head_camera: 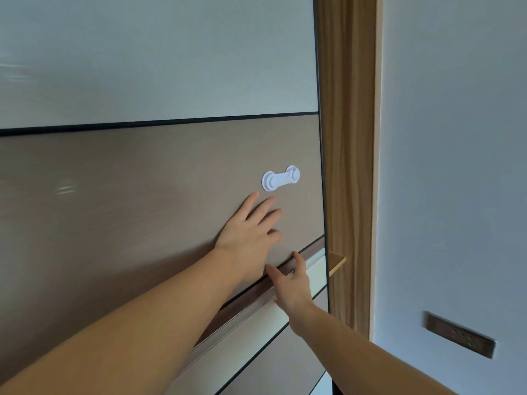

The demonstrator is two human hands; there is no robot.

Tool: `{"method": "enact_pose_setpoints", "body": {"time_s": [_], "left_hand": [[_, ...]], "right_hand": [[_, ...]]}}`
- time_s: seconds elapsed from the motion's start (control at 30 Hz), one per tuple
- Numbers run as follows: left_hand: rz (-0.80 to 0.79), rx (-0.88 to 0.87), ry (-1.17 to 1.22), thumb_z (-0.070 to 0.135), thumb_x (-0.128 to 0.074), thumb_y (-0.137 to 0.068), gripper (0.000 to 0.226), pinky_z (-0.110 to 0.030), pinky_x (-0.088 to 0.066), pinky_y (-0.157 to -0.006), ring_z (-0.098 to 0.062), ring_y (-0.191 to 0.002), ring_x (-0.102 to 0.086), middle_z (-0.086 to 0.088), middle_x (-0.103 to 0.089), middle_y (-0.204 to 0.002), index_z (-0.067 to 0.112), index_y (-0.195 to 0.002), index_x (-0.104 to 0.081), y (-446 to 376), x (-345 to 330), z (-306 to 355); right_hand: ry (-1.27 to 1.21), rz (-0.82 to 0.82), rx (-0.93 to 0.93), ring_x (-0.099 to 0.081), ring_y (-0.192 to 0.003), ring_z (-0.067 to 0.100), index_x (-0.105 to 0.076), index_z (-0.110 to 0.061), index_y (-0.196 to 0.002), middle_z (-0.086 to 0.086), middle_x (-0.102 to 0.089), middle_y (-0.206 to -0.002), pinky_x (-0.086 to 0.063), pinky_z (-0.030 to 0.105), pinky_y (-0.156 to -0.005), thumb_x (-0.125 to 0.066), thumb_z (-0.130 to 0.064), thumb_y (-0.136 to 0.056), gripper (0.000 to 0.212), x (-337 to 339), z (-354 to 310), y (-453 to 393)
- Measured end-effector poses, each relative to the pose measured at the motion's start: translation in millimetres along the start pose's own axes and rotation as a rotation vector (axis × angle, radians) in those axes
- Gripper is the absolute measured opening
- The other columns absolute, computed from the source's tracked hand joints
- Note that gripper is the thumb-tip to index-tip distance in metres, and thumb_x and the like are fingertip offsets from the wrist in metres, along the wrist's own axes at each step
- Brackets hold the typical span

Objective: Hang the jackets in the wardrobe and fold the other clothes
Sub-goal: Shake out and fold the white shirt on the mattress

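The wardrobe's sliding door (142, 195) fills most of the head view, brown in its middle panel and pale above. My left hand (248, 232) lies flat on the brown panel with fingers spread, just below a white plastic safety latch (281, 178). My right hand (293, 283) rests with spread fingers on the dark horizontal rail (248, 300) that crosses the door lower down. Neither hand holds anything. No jackets or other clothes are in view.
A wooden frame (350, 138) stands at the door's right edge, with a small wooden ledge (338, 262) jutting from it. A pale wall (456, 166) lies to the right, carrying a dark socket plate (460, 334).
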State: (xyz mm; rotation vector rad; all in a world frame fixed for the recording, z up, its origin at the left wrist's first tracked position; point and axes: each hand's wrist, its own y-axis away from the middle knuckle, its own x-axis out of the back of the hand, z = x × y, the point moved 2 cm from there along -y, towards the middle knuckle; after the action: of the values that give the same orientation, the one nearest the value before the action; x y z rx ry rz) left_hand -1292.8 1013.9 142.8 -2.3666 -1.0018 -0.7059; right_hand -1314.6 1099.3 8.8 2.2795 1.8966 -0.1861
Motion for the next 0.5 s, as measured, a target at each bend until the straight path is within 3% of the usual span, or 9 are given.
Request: {"method": "enact_pose_setpoints", "body": {"time_s": [0.33,0.5], "left_hand": [[0.013,-0.018,-0.020,0.047,-0.046,-0.090,0.060,-0.054,0.024,-0.110,-0.034,-0.147,0.014,-0.009,-0.003,-0.162,0.023,-0.144,-0.035,-78.2,-3.7,22.4],[0.007,-0.033,-0.023,0.050,-0.049,-0.086,0.066,-0.056,0.022,-0.110,-0.036,-0.147,0.014,-0.010,-0.005,-0.161,0.023,-0.144,-0.037,-117.0,-3.1,33.6]], "right_hand": [[-0.012,0.056,0.015,-0.044,-0.126,0.025,-0.021,-0.042,-0.147,0.000,-0.035,-0.146,-0.042,0.050,-0.106,-0.066,-0.040,-0.086,0.076,44.7,-12.4,-58.9],[-0.017,0.086,-0.023,-0.034,-0.137,0.029,-0.018,-0.045,-0.147,0.000,-0.024,-0.155,-0.039,0.054,-0.108,-0.062,-0.044,-0.087,0.074,63.3,-9.1,-82.8]]}}
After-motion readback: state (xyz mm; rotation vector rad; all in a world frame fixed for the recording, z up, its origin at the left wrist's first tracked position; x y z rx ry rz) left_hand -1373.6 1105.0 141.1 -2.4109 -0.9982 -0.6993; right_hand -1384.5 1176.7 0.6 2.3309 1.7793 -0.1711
